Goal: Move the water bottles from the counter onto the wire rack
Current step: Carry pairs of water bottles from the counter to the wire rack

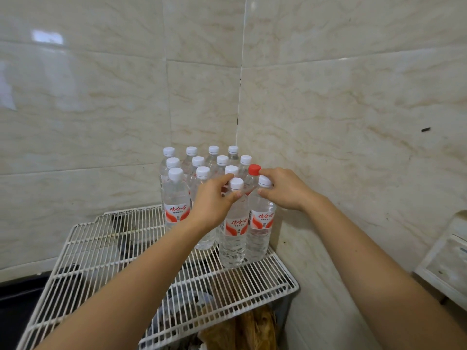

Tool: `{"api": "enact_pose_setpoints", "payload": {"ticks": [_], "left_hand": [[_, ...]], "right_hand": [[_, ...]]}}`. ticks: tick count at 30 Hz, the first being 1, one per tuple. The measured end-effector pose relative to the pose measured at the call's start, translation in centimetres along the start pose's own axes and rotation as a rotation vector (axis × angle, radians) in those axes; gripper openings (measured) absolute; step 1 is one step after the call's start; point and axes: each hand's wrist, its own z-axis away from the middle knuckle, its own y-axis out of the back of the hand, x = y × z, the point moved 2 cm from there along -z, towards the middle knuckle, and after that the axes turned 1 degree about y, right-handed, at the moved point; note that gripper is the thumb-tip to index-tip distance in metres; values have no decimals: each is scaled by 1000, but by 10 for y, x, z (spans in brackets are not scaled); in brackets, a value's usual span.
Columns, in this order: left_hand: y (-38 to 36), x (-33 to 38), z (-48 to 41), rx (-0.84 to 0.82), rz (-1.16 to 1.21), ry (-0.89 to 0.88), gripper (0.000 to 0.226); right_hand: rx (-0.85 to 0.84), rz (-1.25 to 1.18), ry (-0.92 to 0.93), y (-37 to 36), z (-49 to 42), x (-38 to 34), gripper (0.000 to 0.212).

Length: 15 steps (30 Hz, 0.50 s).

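Here, in the head view, the bottles [202, 178] are standing upright in a tight cluster at the far right corner of the white wire rack [101, 251], close against the tiled wall [328, 97]. They are clear plastic, filled with clear water, ribbed toward the base, and nearly all are wearing white caps; one red cap [254, 169] is showing at the right side of the cluster. Each visible label is carrying red Chinese characters over a red and white swoosh, with a line of smaller print beneath that is too fine to read.

The left hand [214, 198] is closing around the neck of the nearest bottle [233, 233], thumb and fingers pinching just under its cap. The right hand [285, 189] is gripping the neck of the bottle beside it [260, 228], on the right, fingers wrapping below that cap. Both held bottles are resting on the rack wires, touching each other.

Beneath the rack, brownish items are lying, too blurred to tell. At the far right, a pale tray-like object [447, 261] is sitting partly out of view.
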Motion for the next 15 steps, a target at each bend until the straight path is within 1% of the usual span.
{"api": "enact_pose_setpoints", "payload": {"ticks": [2,4,7,10,12,15], "left_hand": [[3,-4,4,22,-22,-8,41],[10,-7,9,62,-40,-2,45],[29,-15,24,159,-53,14,45],[62,-32,46,225,-120,4,38],[92,-50,67,260,-188,27,35],[144,-85,106,297,-298,123,32]], "right_hand": [[68,63,32,-2,2,-2,33],[147,97,66,-3,4,-12,37],[249,32,162,-11,8,-40,33],[370,7,288,-29,12,-81,26],[360,-19,342,-48,12,-113,23],[231,-57,441,-89,11,-172,26]]}}
